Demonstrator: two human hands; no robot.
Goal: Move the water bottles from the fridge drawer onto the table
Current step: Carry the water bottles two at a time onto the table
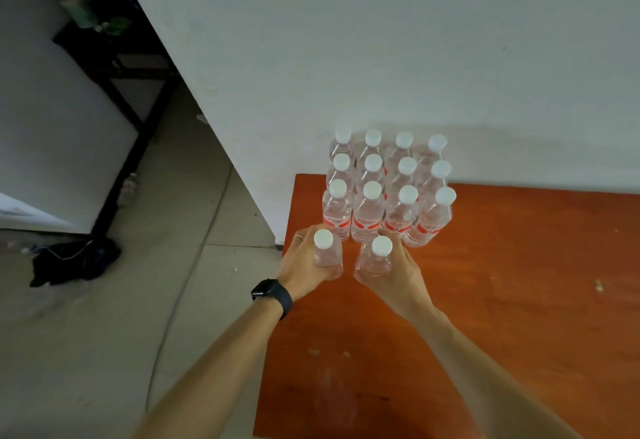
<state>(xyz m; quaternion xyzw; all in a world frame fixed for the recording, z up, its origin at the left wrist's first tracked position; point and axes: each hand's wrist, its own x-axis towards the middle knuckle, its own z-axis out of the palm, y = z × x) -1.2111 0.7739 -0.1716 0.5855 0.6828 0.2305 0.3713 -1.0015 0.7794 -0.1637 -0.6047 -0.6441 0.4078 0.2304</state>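
Several clear water bottles (369, 211) with white caps and red labels stand in tight rows at the far left corner of the orange-brown table (502, 282), against the white wall. My left hand (301, 262) grips one upright bottle (325, 251) just in front of the leftmost column. My right hand (398, 274) grips a second bottle (377, 260) beside it, in front of the second column. Both bottles are upright at the front of the group; their bases are hidden by my fingers. A black watch sits on my left wrist.
A white fridge (41, 133) stands at the left, with a black metal rack (114, 67) behind it. A dark cloth (72, 262) lies on the tiled floor. A wall corner (221, 133) juts out beside the table's left edge. Small crumbs dot the tabletop.
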